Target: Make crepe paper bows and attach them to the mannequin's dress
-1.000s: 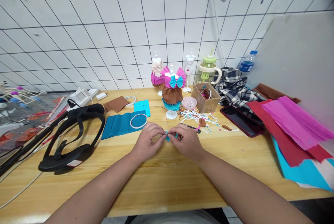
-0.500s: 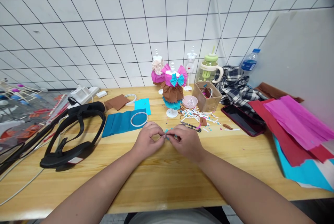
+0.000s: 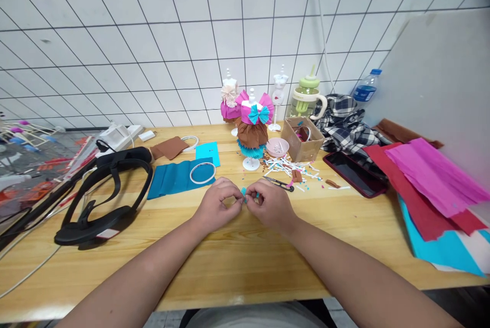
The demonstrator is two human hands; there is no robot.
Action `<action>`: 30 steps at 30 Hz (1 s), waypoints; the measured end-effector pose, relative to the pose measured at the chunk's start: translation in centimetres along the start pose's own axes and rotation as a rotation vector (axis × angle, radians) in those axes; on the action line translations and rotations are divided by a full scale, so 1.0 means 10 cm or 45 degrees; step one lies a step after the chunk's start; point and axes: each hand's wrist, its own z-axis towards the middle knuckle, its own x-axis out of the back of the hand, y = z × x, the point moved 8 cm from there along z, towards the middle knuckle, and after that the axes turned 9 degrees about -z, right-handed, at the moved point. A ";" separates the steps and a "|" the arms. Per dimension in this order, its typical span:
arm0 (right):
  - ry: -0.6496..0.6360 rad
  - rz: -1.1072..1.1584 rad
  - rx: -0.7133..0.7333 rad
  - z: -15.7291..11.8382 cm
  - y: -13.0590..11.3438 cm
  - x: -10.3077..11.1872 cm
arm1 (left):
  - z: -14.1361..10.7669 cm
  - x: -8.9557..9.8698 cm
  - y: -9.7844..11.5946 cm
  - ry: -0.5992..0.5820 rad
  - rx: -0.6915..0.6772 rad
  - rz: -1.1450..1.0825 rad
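Observation:
Between the fingertips of both hands is a small turquoise paper piece (image 3: pixel 244 192). My left hand (image 3: pixel 221 201) pinches it from the left, thumb and forefinger together. From the right, my right hand (image 3: pixel 268 202) pinches it too, its fingers curled and partly hiding it. Just behind the hands stands a small dress form (image 3: pixel 252 131) with a pink top, a turquoise bow and a brown skirt with turquoise trim. Black snips (image 3: pixel 278 183) lie behind my right hand.
White and coloured scraps (image 3: pixel 287 166) lie before a pink bowl (image 3: pixel 277 147) and a cardboard box (image 3: pixel 302 140). Left are teal paper (image 3: pixel 168 180), a tape roll (image 3: pixel 202 173) and a black headset (image 3: pixel 103 223). Right are a phone (image 3: pixel 354 174) and coloured paper sheets (image 3: pixel 432 185).
The view has shifted slightly. The fingertips of my right hand have moved a little apart from the left ones, and more of the turquoise piece shows between them.

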 end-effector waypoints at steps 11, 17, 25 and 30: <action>0.055 0.003 -0.214 0.07 0.27 0.14 | 0.01 0.00 -0.04 -0.013 0.025 0.014; 0.153 -0.145 -0.236 0.16 0.46 0.36 | 0.02 0.03 -0.05 -0.014 0.002 0.049; 0.255 -0.390 -0.448 0.20 0.83 0.63 | 0.00 0.01 -0.11 -0.018 -0.029 0.124; 0.320 -0.517 -0.520 0.18 0.87 0.69 | -0.01 0.01 -0.12 -0.021 -0.041 0.127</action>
